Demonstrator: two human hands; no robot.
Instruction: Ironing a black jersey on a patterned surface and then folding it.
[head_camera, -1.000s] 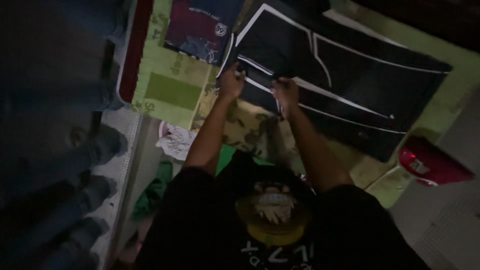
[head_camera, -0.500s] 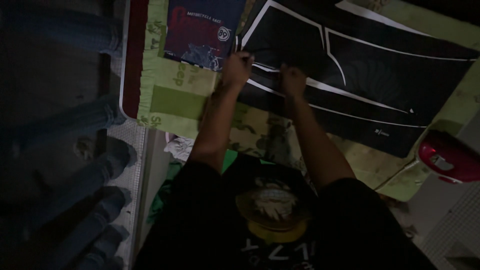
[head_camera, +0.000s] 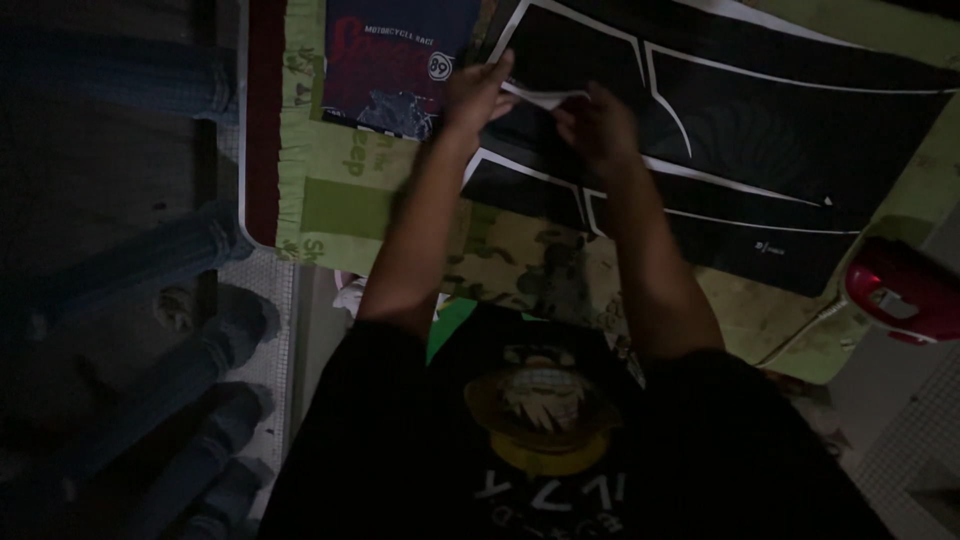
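Near the top centre of the frame both hands meet over a big black sheet (head_camera: 760, 150) marked with thin white lines, which spreads from the top middle across to the right edge. The left hand (head_camera: 478, 92) sits just left of centre at the top, fingers pinched closed on one end of a narrow white strip (head_camera: 545, 97); the right hand (head_camera: 598, 125) is just beside it to the right, fingers curled in and closed on the other end of that strip. The strip runs between the two hands, lifted a little off the black sheet, with a slight bend in it. Whether its far ends are still stuck to the sheet cannot be told in the dim light. Both forearms come up from the lower middle of the frame, out of a black T-shirt (head_camera: 540, 450) with a yellow and white cartoon print on the chest. Left of the left hand, at the top, lies a dark blue printed garment (head_camera: 385, 70) with red and white graphics, touching the edge of the black sheet. Under both lies a pale green cloth (head_camera: 335, 200) with darker green patches, covering the work surface down to the lower right. A dark red board edge (head_camera: 265, 110) shows along the cloth's left side. At the right edge, midway down, sits a red rounded object (head_camera: 905, 290). Down the left side of the frame hang folds of blue denim (head_camera: 150, 270), dark and blurred
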